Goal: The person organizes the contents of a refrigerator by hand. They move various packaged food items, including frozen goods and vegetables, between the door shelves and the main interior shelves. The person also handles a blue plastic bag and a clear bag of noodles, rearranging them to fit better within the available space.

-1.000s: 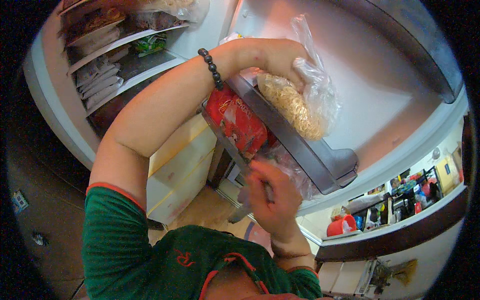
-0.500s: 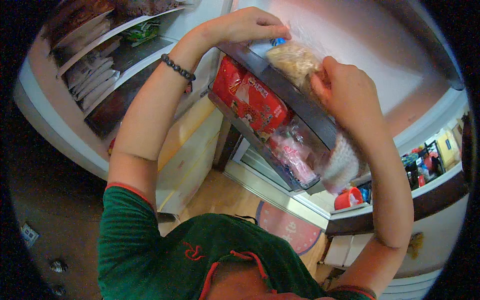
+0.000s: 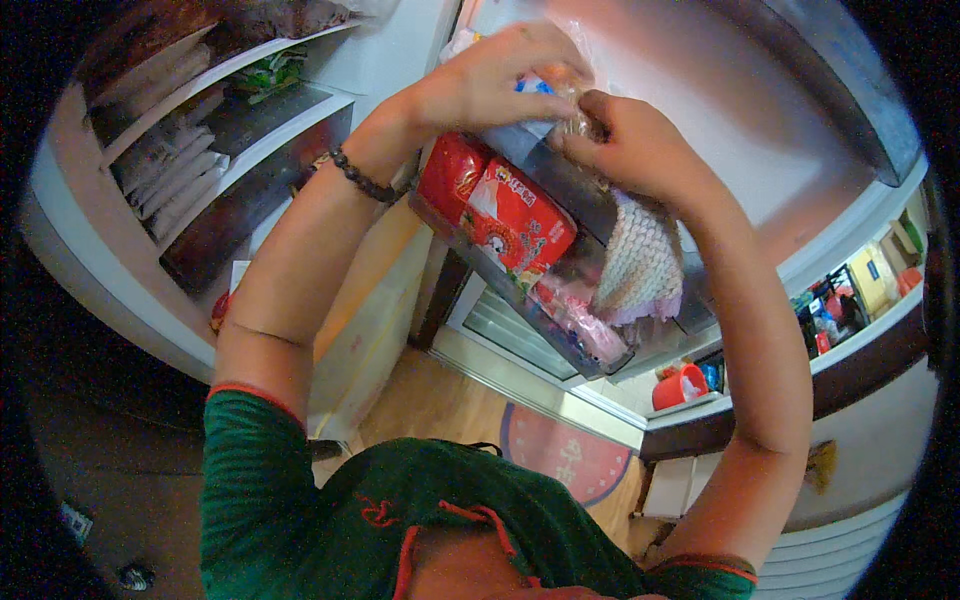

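Both hands come together over a door bin [image 3: 470, 235] with a dark rim and clear wall. My left hand [image 3: 515, 80] is closed on a crinkled clear plastic bag [image 3: 578, 118], with a bit of blue and white wrapping by its fingers. My right hand [image 3: 645, 140] pinches the same bag from the other side; its contents are mostly hidden. Below my right hand hangs a white knitted cloth [image 3: 640, 262] with a pinkish edge, over the bin's rim; I cannot tell whether the fingers hold it. Inside the bin lie red packets [image 3: 520, 220] and a pink packet [image 3: 590, 325].
Shelves [image 3: 230, 170] at the left hold flat packs and a green packet [image 3: 272, 75]. A pale panel [image 3: 740, 110] lies behind my hands. Lower right are a red bucket [image 3: 678, 388] and, on the wooden floor, a half-round mat [image 3: 570, 455].
My hands have drawn closer together, the right one moving left and up a little with the bag. The knitted cloth has swung left, in front of the bin.
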A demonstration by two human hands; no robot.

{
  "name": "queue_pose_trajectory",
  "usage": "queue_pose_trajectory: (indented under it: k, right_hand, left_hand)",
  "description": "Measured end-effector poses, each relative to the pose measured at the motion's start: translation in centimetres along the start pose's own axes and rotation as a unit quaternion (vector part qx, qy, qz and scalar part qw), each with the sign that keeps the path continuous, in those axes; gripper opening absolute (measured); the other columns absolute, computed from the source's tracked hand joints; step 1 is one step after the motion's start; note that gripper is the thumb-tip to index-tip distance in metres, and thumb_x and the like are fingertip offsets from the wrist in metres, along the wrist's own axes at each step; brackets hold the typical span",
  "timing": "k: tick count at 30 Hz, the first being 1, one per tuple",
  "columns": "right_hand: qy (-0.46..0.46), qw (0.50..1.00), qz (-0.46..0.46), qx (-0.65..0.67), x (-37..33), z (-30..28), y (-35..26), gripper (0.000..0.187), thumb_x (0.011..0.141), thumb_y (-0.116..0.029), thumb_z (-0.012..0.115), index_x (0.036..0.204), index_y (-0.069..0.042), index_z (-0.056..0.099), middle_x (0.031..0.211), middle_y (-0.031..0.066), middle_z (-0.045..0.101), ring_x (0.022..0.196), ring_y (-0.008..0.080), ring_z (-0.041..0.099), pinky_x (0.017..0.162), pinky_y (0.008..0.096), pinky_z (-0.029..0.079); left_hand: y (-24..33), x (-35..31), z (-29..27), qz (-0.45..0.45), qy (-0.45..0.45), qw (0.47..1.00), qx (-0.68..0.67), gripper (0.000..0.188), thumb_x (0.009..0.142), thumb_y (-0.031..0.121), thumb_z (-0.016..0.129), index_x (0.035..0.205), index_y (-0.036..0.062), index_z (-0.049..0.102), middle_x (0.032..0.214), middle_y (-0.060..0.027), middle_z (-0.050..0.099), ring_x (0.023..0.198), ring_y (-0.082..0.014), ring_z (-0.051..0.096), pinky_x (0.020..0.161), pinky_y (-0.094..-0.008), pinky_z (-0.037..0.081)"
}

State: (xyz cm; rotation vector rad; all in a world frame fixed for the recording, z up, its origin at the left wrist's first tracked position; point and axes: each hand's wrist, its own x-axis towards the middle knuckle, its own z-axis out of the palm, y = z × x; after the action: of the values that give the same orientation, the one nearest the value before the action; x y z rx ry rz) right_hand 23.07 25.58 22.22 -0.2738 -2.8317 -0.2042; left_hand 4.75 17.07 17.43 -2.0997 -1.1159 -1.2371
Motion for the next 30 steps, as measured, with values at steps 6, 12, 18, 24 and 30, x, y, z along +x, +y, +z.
queue_pose_trajectory:
  k: [6,12,18,24,30]
  right_hand:
    - [0.008,0.990,0.139,0.018,-4.9,-4.3,0.8,0.039,0.077,-0.024,0.072,0.103,0.002,0.061,0.072,0.0125,0.061,0.067,0.0100,0.056,0.059,0.0298,0.045]
    - [-0.082,0.993,0.048,0.068,-4.2,0.6,4.2,0.024,0.083,-0.010,0.063,0.104,0.002,0.059,0.082,0.0084,0.063,0.077,0.0101,0.056,0.070,0.0296,0.047]
    - [0.006,0.992,0.052,0.116,-5.8,0.9,4.5,0.027,0.081,-0.018,0.063,0.105,-0.004,0.059,0.074,0.0210,0.062,0.071,0.0353,0.062,0.065,0.0418,0.047]
    - [0.130,0.977,0.157,0.053,-9.1,-3.2,-2.7,0.033,0.083,-0.017,0.067,0.112,-0.004,0.059,0.063,0.0145,0.055,0.054,0.0188,0.052,0.051,0.0321,0.041]
    - [0.276,0.954,0.032,0.112,-14.2,1.4,-11.1,0.029,0.077,-0.009,0.072,0.105,-0.006,0.065,0.085,0.0106,0.066,0.066,0.0210,0.062,0.060,0.0294,0.049]
  left_hand:
    - [1.1,0.3,0.1,-0.083,-0.131,0.979,0.135,0.038,0.084,0.038,0.062,0.104,0.0061,0.062,0.088,-0.0150,0.063,0.085,-0.0323,0.061,0.078,-0.0389,0.048]
    - [1.0,1.3,1.2,-0.047,-0.101,0.975,0.192,0.049,0.082,0.053,0.055,0.092,0.0067,0.070,0.092,-0.0201,0.064,0.083,-0.0359,0.062,0.076,-0.0419,0.049]
    - [0.6,1.7,1.7,-0.022,-0.104,0.970,0.217,0.046,0.083,0.050,0.056,0.100,0.0089,0.067,0.090,-0.0184,0.064,0.082,-0.0367,0.061,0.074,-0.0422,0.049]
    - [1.4,1.6,1.2,-0.150,-0.134,0.952,0.233,0.053,0.081,0.057,0.055,0.100,0.0095,0.066,0.093,-0.0192,0.064,0.083,-0.0369,0.061,0.075,-0.0444,0.049]
    - [0.0,1.5,3.1,0.016,-0.003,0.948,0.318,0.056,0.083,0.055,0.055,0.112,0.0066,0.062,0.105,-0.0190,0.062,0.095,-0.0328,0.060,0.081,-0.0430,0.049]
